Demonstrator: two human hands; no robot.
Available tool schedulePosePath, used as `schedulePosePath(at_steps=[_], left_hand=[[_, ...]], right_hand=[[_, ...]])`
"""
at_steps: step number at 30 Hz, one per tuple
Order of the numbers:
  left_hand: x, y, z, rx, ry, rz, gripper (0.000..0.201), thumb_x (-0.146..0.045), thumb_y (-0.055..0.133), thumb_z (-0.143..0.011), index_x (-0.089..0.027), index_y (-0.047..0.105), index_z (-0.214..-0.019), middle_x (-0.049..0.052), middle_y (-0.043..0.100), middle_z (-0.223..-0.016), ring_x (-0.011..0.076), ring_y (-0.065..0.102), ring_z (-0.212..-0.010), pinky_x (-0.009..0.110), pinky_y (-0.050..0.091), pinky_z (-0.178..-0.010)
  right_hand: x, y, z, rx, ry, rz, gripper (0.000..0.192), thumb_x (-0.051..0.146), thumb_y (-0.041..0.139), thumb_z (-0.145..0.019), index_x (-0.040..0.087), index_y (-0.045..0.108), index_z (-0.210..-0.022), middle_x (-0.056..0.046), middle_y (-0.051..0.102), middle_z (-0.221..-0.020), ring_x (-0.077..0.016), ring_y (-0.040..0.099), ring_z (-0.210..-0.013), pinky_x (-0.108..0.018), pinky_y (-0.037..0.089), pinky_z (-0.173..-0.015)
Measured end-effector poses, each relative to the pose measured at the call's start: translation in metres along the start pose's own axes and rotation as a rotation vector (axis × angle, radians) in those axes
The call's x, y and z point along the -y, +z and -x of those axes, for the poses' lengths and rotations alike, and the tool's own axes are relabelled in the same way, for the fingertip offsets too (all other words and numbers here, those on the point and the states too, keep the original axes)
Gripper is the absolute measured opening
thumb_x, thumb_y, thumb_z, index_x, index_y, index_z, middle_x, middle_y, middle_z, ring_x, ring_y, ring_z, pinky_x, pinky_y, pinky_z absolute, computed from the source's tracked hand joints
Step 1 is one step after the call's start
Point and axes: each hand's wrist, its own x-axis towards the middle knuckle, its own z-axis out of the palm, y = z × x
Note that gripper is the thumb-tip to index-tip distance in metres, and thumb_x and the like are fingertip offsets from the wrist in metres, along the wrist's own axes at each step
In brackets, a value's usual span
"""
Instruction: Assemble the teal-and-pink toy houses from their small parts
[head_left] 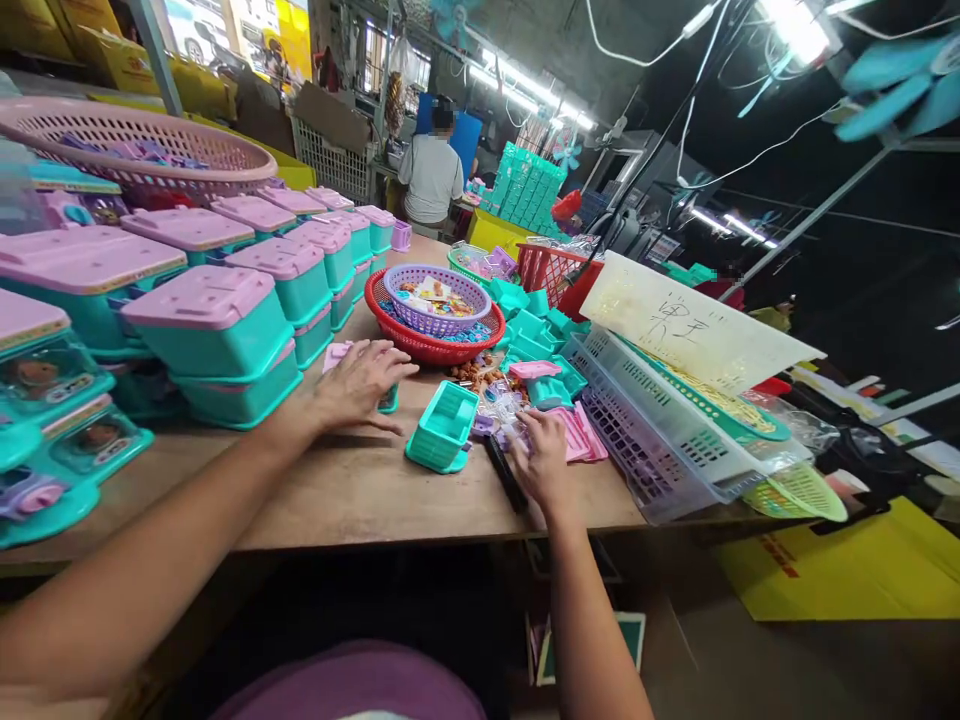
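Note:
My left hand (358,385) is stretched out with its fingers apart, over a small teal box with a pink lid (337,355) that it mostly hides. My right hand (541,455) reaches down with fingers spread at a pile of clear plastic pieces (501,408); the fingertips are partly lost among them. Between the hands stands a stack of lidless teal boxes (444,425), nested in one another. A black bar-like tool (506,475) lies just left of my right hand. Pink lids (577,432) lie just beyond it on the right.
Stacked teal boxes with pink lids (210,300) fill the left side. Red (442,350) and purple baskets (436,315) of small parts stand ahead. Loose teal boxes (531,335) are heaped beside plastic crates (645,420) on the right. A person (433,175) stands farther back.

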Motion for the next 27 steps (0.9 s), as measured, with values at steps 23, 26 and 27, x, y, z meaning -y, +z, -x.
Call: schedulePosePath(at_steps=[23,26,27], left_hand=[[-0.05,0.012,-0.017,0.107,-0.02,0.746,0.103,-0.067,0.065,-0.075,-0.021,0.018,-0.155,0.016,0.026,-0.158,0.0331,0.024,-0.147,0.051,0.022,-0.12],[-0.052,0.027,-0.001,0.123,-0.062,0.761,0.124,-0.064,0.077,-0.063,-0.02,0.008,-0.156,0.017,0.02,-0.16,0.0347,0.021,-0.148,0.051,0.021,-0.121],[-0.052,0.032,0.004,0.12,-0.059,0.765,0.128,-0.061,0.08,-0.061,-0.02,0.004,-0.156,0.018,0.018,-0.161,0.0345,0.019,-0.149,0.051,0.021,-0.121]], right_hand=[[0.056,-0.018,-0.01,0.378,-0.151,-0.1,0.021,0.036,0.055,-0.093,0.022,0.06,-0.108,-0.009,0.058,-0.1,-0.0236,0.06,-0.089,-0.037,0.051,-0.076],[0.056,-0.013,-0.009,0.251,-0.236,-0.194,0.038,0.034,0.063,-0.088,0.023,0.054,-0.123,-0.011,0.055,-0.113,-0.0273,0.055,-0.105,-0.043,0.05,-0.089],[0.055,-0.013,-0.011,0.228,-0.28,-0.183,0.044,0.034,0.066,-0.085,0.024,0.052,-0.126,-0.012,0.054,-0.119,-0.0292,0.053,-0.11,-0.047,0.049,-0.094]])
